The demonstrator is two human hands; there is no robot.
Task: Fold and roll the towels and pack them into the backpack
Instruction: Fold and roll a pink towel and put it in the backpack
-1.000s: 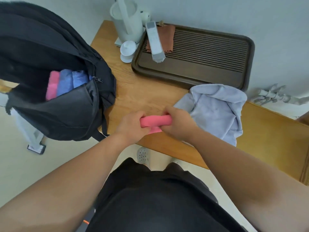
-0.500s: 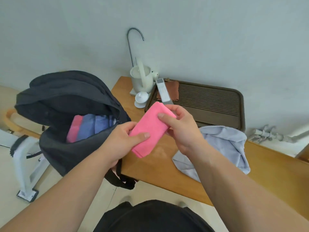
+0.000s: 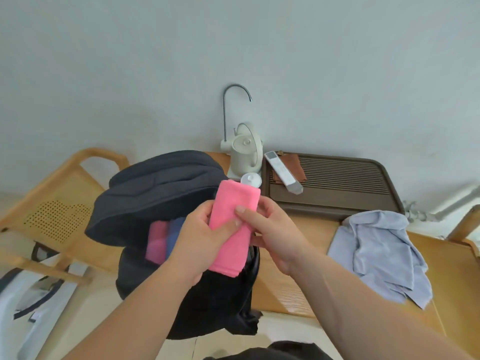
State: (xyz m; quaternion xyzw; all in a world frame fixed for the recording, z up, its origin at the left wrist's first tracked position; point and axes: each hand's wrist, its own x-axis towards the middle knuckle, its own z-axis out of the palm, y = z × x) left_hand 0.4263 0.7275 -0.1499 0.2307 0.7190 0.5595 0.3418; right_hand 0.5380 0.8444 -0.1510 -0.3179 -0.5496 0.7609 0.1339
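Observation:
A rolled pink towel (image 3: 235, 224) is held upright in the air over the mouth of the black backpack (image 3: 161, 193). My left hand (image 3: 200, 240) grips its lower left side, thumb across the front. My right hand (image 3: 272, 229) pinches its right edge with thumb and fingers. Inside the backpack's opening, a pink rolled towel (image 3: 155, 241) and a blue one (image 3: 174, 233) stand side by side. A crumpled light-blue towel (image 3: 381, 253) lies on the wooden table (image 3: 291, 289) to the right.
A dark slatted tea tray (image 3: 345, 193) with a white remote (image 3: 283, 172) and a brown cloth sits at the back. A white kettle (image 3: 245, 149) with a tall curved spout stands beside it. A wooden chair (image 3: 59, 201) is left of the backpack.
Both hands lifted the pink roll off the table edge and carried it left, turning it upright over the backpack. The camera view tilted up.

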